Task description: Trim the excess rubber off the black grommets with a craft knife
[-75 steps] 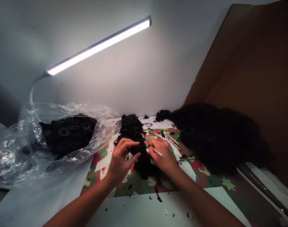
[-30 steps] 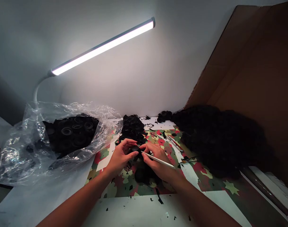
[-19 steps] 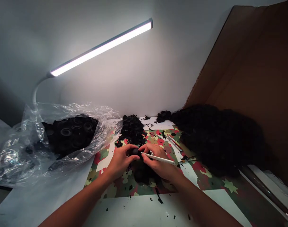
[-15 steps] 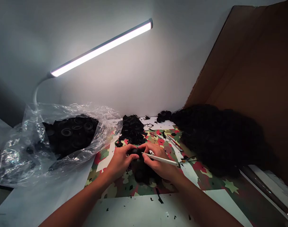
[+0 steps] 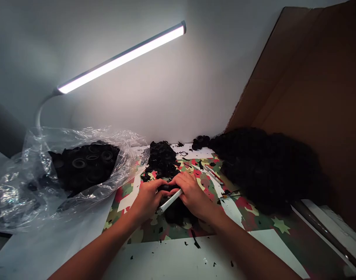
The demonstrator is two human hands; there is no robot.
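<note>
Over the camouflage sheet (image 5: 150, 233): your left hand (image 5: 148, 196) and right hand (image 5: 192, 194), close together, fingertips pinched around one black piece (image 5: 164, 188); white tool (image 5: 171, 201) gripped in your right as well. Left of the sheet: clear bag (image 5: 13, 198), round black pieces (image 5: 79, 163) inside, apparently awaiting handling. Across its far edge: black scrap pile (image 5: 162, 157), suggesting some work done. At its right: dark heap (image 5: 274, 175); finished or waiting, you cannot tell. Progress: piece in hand seemingly unfinished, much remaining.
</note>
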